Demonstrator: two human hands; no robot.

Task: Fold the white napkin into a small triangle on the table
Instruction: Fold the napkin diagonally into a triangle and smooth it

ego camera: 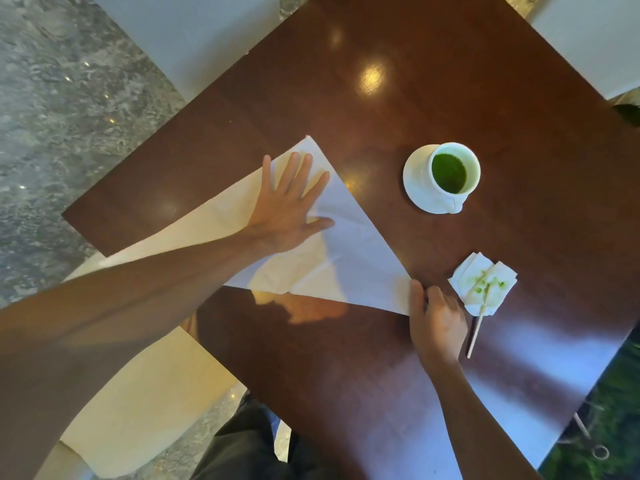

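Observation:
The white napkin point(349, 251) lies as a large triangle on the dark wooden table point(346, 358), one corner pointing far, one near right, and its left part reaching the table's left edge. My left hand point(287, 206) rests flat on the napkin's upper middle, fingers spread. At the napkin's near-right corner, my right hand point(437, 322) pinches the tip between thumb and fingers. My left forearm hides part of the napkin's left side.
A white cup of green liquid point(454, 172) stands on a white saucer point(415, 183) to the right of the napkin. A small green-stained paper napkin point(481, 282) with a wooden stick point(476, 330) lies beside my right hand. White chairs surround the table.

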